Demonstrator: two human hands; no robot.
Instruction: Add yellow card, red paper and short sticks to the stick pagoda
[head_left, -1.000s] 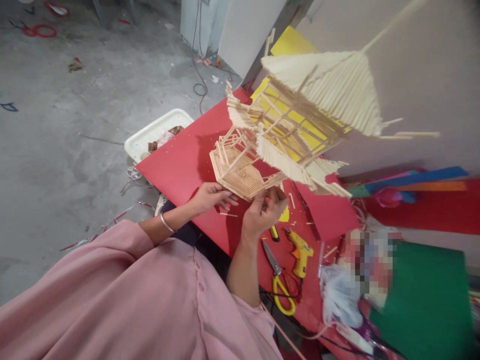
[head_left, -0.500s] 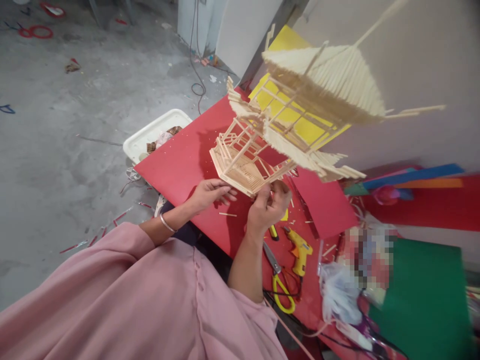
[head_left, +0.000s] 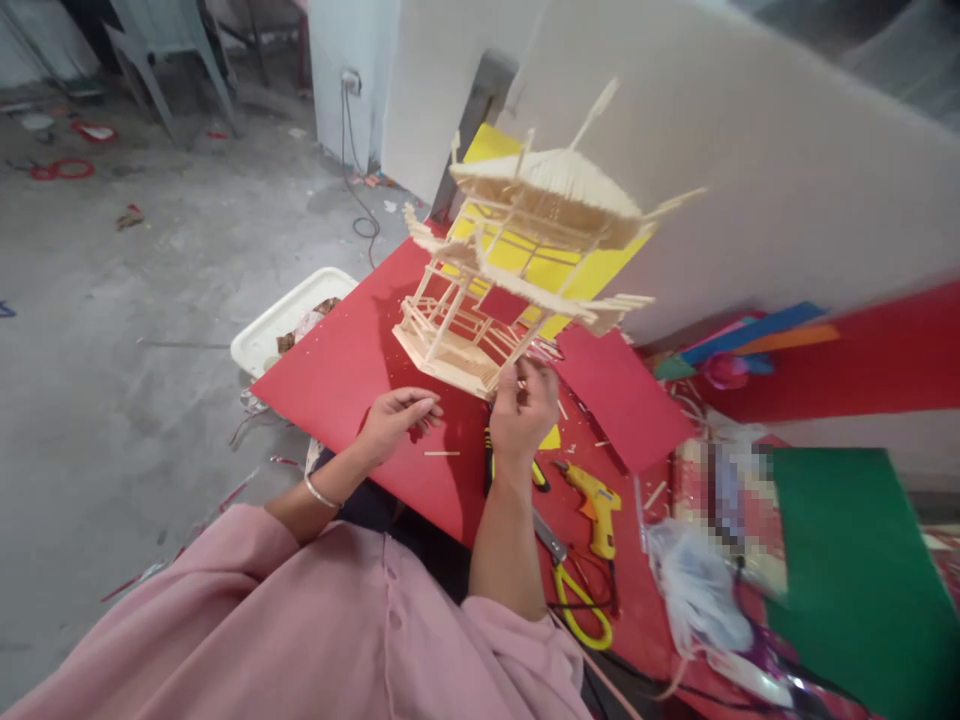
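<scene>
A two-tiered pavilion model of pale wooden sticks (head_left: 457, 355) stands at the back of the red table (head_left: 322, 370). My right hand (head_left: 525, 405) has its fingers closed at the model's near right corner of the base; what lies between the fingertips is hidden. Left of it and apart from the model, my left hand (head_left: 401, 420) hovers above the red surface, its fingers curled and thumb near the index finger. Whether it holds anything is too small to tell. A loose stick (head_left: 442, 453) lies between the two hands, nearer the table's front edge.
Right of my right forearm lie a yellow glue gun (head_left: 598, 505), yellow-handled scissors (head_left: 577, 610) and a cutter (head_left: 540, 477). Farther right are a plastic bag (head_left: 697, 580) and a green sheet (head_left: 840, 560). A white tray (head_left: 251, 345) sits beyond the left edge.
The view has tilted up and the model looks farther off. My left hand has come away from the model's base. My right hand remains at the right corner.
</scene>
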